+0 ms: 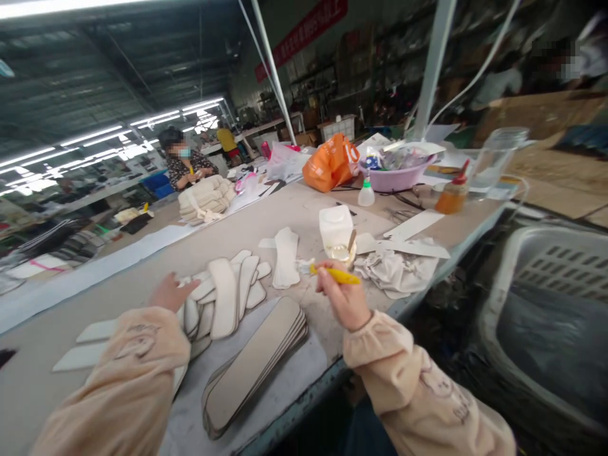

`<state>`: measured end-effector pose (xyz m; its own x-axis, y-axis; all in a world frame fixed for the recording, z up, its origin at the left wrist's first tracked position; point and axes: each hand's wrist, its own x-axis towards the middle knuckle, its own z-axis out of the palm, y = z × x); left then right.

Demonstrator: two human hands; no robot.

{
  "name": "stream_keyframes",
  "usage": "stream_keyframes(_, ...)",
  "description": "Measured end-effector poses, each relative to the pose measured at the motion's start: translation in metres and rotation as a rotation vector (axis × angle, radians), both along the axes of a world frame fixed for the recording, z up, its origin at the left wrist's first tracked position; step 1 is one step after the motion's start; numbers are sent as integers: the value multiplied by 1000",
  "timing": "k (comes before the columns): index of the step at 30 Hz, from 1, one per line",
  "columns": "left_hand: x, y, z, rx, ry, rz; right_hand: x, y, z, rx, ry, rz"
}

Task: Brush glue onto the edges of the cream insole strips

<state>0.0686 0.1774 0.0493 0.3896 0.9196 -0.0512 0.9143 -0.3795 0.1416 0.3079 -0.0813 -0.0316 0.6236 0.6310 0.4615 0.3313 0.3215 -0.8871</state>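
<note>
My right hand (341, 295) is closed round a yellow-handled brush (344, 276), its pale bristle end pointing left. Just beyond it is a cut-open white plastic container (336, 231) holding a pale, glue-like substance and a small stick. My left hand (171, 292) reaches with fingers apart to the left edge of a loose heap of white, rounded strips (223, 297); whether it touches one I cannot tell. Nearer me lies a fanned stack of grey-beige strips (259, 364). A small stack of white shaped pieces (285, 258) lies between the heap and the container.
A crumpled white cloth (396, 272) lies right of the container. Farther back are an orange bag (331, 163), a purple basin (396, 177), a small green-capped bottle (366, 193) and an amber bottle (452, 195). A plastic crate (494, 304) stands off the table's right edge. A co-worker (183, 158) sits across.
</note>
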Motion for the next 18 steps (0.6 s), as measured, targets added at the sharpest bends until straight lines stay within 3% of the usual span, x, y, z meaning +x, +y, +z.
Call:
stream_keyframes(2,-1,-28,-5,-58,9,11,20,0,-1,8,31,-146)
stream_keyframes(6,-24,-115,-33,-274,96,-237,55,-2,-3,-7,-25,-390)
stream_keyframes(9,-50,-168,-62,-295,241,-195,70,-11,-2,-77,-143,-486)
stream_keyframes(13,-65,-186,-93,-320,346,-120,79,-20,-3,-247,-306,-549)
stream_keyframes(18,-53,-174,-93,-306,365,-120,79,-14,-6,-443,-444,-563)
